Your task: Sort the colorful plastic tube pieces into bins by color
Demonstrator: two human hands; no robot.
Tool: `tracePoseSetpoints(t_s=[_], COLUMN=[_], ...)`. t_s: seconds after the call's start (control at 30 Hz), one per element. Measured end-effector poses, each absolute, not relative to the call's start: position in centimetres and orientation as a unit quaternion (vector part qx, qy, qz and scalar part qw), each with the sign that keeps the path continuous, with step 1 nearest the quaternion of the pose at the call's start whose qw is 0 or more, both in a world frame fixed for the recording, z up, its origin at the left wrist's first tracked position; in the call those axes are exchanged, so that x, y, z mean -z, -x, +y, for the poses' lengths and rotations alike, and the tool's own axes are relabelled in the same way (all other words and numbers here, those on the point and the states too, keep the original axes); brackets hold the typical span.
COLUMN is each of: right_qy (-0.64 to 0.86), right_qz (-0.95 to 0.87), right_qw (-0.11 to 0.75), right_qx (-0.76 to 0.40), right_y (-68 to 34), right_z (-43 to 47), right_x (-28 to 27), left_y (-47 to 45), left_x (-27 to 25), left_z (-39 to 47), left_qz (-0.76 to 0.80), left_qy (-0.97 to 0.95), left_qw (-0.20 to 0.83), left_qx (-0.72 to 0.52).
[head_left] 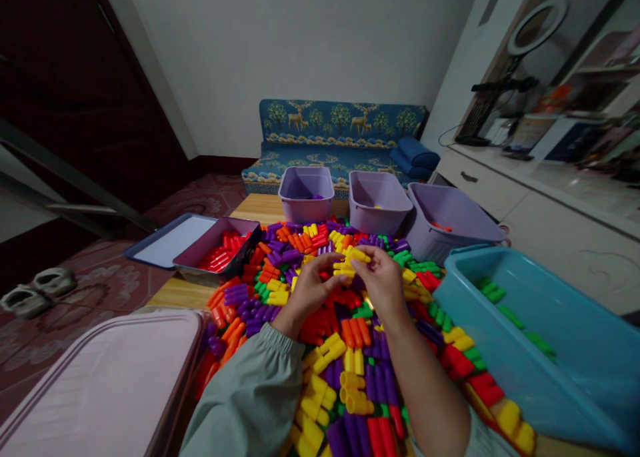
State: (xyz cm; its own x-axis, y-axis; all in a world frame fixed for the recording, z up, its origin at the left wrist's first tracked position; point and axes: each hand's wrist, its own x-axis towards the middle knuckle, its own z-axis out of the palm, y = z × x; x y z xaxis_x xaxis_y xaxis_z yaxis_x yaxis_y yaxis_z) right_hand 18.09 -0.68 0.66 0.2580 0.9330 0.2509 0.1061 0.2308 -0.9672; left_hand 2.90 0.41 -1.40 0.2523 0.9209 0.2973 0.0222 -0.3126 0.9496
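Observation:
Both my hands meet over a wide heap of coloured plastic pieces (356,333) in red, orange, yellow, green and purple. My left hand (316,285) is closed on yellow tube-shaped plastic pieces (344,268), thumb below and fingers behind. From the other side my right hand (381,277) pinches yellow pieces (358,254) of the same kind, tilted just above the left ones. Whether the two lots are joined I cannot tell. My fingers hide part of them. Loose yellow tubes (356,390) and purple ones (383,373) lie between my forearms.
Behind the heap stand three purple bins (306,207) (379,218) (440,240), each with few pieces inside. A blue-green bin (505,337) with green pieces is at right. An open case (186,260) holding red pieces lies left, near a pale lid (107,377). A patterned sofa (325,151) stands beyond.

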Motion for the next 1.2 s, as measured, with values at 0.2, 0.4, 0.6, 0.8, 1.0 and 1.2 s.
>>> tracePoseSetpoints(t_s=[0.2, 0.4, 0.6, 0.8, 1.0, 1.2], right_qy=[0.576, 0.520, 0.536, 0.516, 0.521, 0.518], right_qz=[-0.511, -0.492, -0.516, -0.534, -0.474, -0.464], right_qw=[0.586, 0.562, 0.522, 0.495, 0.516, 0.527], right_qx=[-0.254, -0.414, -0.417, -0.452, -0.488, -0.488], right_y=[-18.8, -18.8, -18.8, -18.1, -17.8, -17.6], right_z=[-0.5, -0.3, -0.7, -1.0, -1.3, -1.3], right_x=[-0.3, -0.1, -0.3, -1.2, -1.8, -2.0], left_y=[-3.0, -2.9, -2.6, -2.8, -2.9, -2.9], left_x=[0.6, 0.5, 1.1, 1.2, 1.2, 1.3], left_z=[-0.2, 0.2, 0.7, 0.7, 0.5, 0.5], left_qz=[0.299, 0.316, 0.358, 0.347, 0.359, 0.373], left_qy=[-0.594, -0.581, -0.610, -0.591, -0.607, -0.611], left_qw=[0.571, 0.533, 0.427, 0.487, 0.499, 0.475], left_qx=[-0.482, -0.528, -0.563, -0.542, -0.504, -0.512])
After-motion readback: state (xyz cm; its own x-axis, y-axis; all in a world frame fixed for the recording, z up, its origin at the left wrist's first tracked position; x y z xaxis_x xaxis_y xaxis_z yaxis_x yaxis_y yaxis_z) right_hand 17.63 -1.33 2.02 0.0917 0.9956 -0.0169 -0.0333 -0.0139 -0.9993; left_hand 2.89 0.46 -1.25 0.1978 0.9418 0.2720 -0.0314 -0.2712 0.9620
